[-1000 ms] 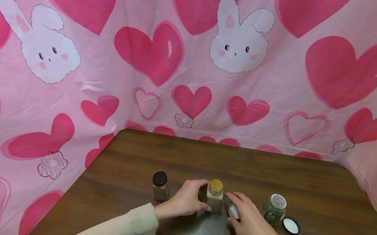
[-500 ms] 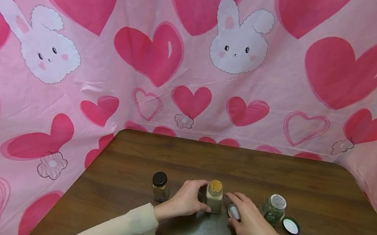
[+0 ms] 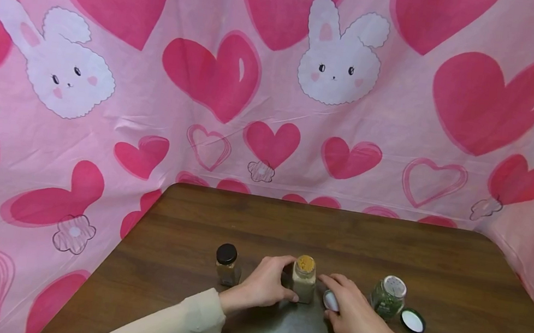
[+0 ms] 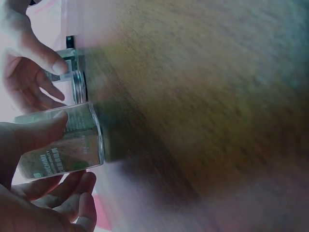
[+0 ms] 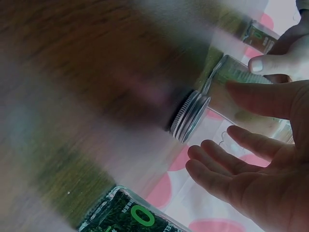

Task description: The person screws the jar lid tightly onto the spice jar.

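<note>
An uncapped square glass spice jar (image 3: 303,287), filled with tan powder, stands upright on the table. My left hand (image 3: 265,280) holds it from the left, thumb low on its front and fingers around the far side. White print shows on the jar (image 4: 60,152) in the left wrist view. Just right of it lies a silver screw lid (image 3: 330,300), partly covered by my right hand (image 3: 357,315). In the right wrist view that lid (image 5: 189,117) rests on the table, apart from the loosely spread fingers (image 5: 212,166) and thumb.
A black-capped spice jar (image 3: 227,264) stands left of my left hand. To the right are a jar of green herbs (image 3: 388,297) with a shaker top and its dark lid (image 3: 412,320), white inside up. A pink heart-patterned cloth (image 3: 275,96) hangs behind the wooden table (image 3: 290,224).
Hardly anything differs. The right hand shifts very slightly beside the silver lid; the left hand and the jars stay where they were.
</note>
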`<act>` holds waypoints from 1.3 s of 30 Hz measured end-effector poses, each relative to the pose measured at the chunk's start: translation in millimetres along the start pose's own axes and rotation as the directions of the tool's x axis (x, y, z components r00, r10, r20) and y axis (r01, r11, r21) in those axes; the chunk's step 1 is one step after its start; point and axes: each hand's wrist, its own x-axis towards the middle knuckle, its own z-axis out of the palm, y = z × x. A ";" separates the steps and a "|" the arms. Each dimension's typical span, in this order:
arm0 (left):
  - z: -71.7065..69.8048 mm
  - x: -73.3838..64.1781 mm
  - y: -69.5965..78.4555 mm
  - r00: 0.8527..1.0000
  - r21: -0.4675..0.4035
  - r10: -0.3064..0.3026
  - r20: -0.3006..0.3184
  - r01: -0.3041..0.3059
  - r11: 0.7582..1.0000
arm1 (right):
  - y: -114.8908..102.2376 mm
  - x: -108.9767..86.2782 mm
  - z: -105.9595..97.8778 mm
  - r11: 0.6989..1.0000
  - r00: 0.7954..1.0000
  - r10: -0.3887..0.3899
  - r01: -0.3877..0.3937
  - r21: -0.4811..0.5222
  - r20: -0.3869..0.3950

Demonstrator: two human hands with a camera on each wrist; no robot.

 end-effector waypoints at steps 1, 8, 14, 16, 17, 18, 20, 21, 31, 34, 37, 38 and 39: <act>-0.2 0.3 0.1 1.000 0.003 0.002 -0.001 -0.002 1.000 | 0.2 0.2 -0.3 1.000 1.000 -0.003 0.003 -0.002 -0.003; -0.8 1.3 -0.5 1.000 0.025 0.007 0.008 -0.007 1.000 | 2.3 1.2 -0.2 1.000 1.000 0.009 -0.009 0.009 0.011; -0.6 1.9 -1.8 1.000 0.014 0.001 0.018 -0.001 1.000 | 3.5 1.3 1.9 1.000 1.000 -0.004 0.004 -0.003 0.007; -0.5 2.1 -1.6 1.000 0.015 0.003 0.016 -0.003 1.000 | 4.2 1.5 2.5 1.000 1.000 -0.011 0.011 -0.010 0.008; -0.4 2.1 -1.6 1.000 0.015 0.003 0.016 -0.003 1.000 | 4.5 1.6 2.7 1.000 1.000 -0.012 0.012 -0.013 0.009; -0.4 2.1 -1.4 1.000 0.017 0.003 0.016 -0.003 1.000 | 4.8 1.8 2.9 1.000 1.000 -0.018 0.018 -0.017 0.010; -0.4 2.2 -1.1 1.000 0.022 0.001 0.016 -0.001 1.000 | 5.9 2.1 3.5 0.999 0.999 -0.032 0.033 -0.022 0.012; -0.5 2.2 -0.9 1.000 0.027 0.001 0.017 -0.001 1.000 | 6.4 2.2 3.8 0.999 0.999 -0.040 0.040 -0.024 0.012; 0.8 2.7 -3.4 1.000 0.051 -0.006 0.025 0.005 0.999 | 9.3 1.5 4.5 0.997 0.998 -0.069 0.069 -0.043 -0.002; 1.7 2.8 -5.0 1.000 0.041 0.000 0.025 -0.001 0.999 | 10.4 1.6 5.1 0.996 0.998 -0.069 0.069 -0.054 -0.009; 1.9 3.3 -5.8 1.000 0.040 0.007 0.022 -0.008 0.999 | 11.3 2.0 5.8 0.996 0.998 -0.060 0.059 -0.065 -0.010; 1.8 3.5 -5.7 1.000 0.040 0.007 0.022 -0.008 0.999 | 11.4 2.2 5.8 0.997 0.999 -0.051 0.050 -0.064 -0.009; 1.6 3.7 -5.6 1.000 0.041 0.006 0.023 -0.007 0.999 | 11.3 2.4 5.6 0.997 0.999 -0.041 0.041 -0.063 -0.006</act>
